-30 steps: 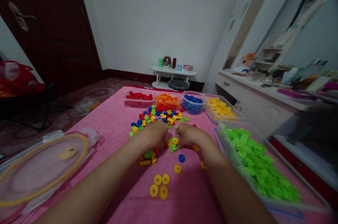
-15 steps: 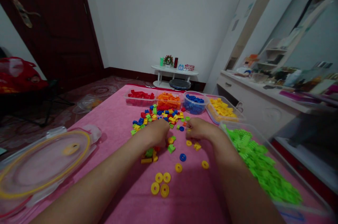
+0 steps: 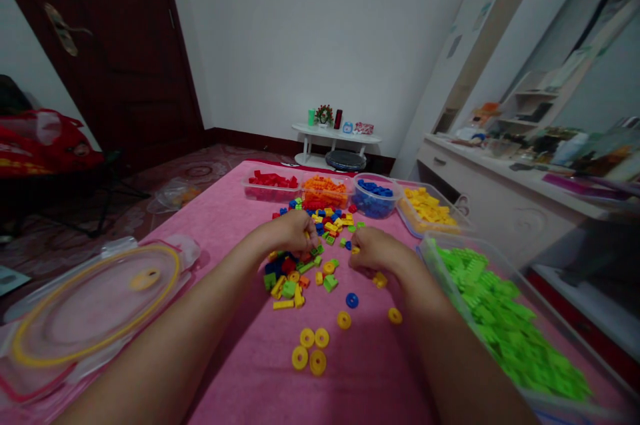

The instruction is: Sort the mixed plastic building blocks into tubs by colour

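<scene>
White wall [image 3: 300,31] with dark red skirting [image 3: 253,139]. Dark red-brown panelled door [image 3: 145,65], left, shut, fitted with a metal lever handle [image 3: 63,31]. Red bag [image 3: 45,141], printed, resting on a black-legged seat [image 3: 103,201]. Clear plastic bag [image 3: 170,195] on the patterned floor [image 3: 220,159]. White two-tier stand [image 3: 305,127], against the wall; on top, left to right: green cup [image 3: 311,117], red-flowered potted plant [image 3: 324,115], dark red cylinder [image 3: 339,119], small blue object [image 3: 347,127], pink-and-white patterned box [image 3: 364,128]; below, dark round object [image 3: 346,160]. White dresser [image 3: 490,175], right, one drawer handle [image 3: 439,161] visible, top crowded with blurred bottles and sundries.
</scene>
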`<state>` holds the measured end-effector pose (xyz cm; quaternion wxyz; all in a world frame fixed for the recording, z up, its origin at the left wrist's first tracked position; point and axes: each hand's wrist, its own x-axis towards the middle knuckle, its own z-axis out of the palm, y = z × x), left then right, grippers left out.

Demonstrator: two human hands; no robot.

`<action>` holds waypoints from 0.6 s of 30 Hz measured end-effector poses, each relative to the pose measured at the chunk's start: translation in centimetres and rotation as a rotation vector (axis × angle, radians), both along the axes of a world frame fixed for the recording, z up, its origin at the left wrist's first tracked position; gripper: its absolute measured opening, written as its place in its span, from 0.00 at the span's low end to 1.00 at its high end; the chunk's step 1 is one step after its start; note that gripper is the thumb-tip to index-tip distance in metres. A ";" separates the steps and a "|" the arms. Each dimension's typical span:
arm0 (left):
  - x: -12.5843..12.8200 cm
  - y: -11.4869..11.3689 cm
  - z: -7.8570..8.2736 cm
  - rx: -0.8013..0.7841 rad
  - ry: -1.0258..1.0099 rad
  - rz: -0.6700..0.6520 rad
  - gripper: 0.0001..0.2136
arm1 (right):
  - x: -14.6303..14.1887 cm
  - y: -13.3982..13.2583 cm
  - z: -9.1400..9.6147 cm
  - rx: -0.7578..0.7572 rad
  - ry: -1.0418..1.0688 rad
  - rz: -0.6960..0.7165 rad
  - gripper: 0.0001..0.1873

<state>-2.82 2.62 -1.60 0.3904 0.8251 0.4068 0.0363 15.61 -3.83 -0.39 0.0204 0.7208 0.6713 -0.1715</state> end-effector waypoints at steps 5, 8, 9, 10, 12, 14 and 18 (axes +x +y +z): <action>0.2 -1.3 1.0 0.098 0.098 -0.280 0.08 | -0.1 0.7 0.4 0.363 0.836 -0.162 0.08; 1.2 -2.4 0.6 0.205 0.250 -0.280 0.09 | -0.6 0.5 0.6 0.354 1.351 -0.141 0.13; 1.5 -2.7 0.4 0.243 0.282 -0.269 0.10 | -0.7 0.4 0.5 0.337 1.449 -0.115 0.16; 1.8 -2.9 0.1 0.273 0.302 -0.263 0.11 | -0.8 0.4 0.4 0.323 1.507 -0.096 0.17; 2.0 -3.2 -0.2 0.305 0.322 -0.266 0.11 | -0.9 0.3 0.1 0.276 1.495 -0.068 0.19; 1.9 -3.2 -0.3 0.301 0.323 -0.279 0.10 | -0.9 0.3 -0.2 0.161 1.306 -0.006 0.17; 0.9 -2.4 0.4 0.201 0.324 -0.300 0.09 | -0.7 0.4 -1.1 -0.059 0.722 0.174 0.13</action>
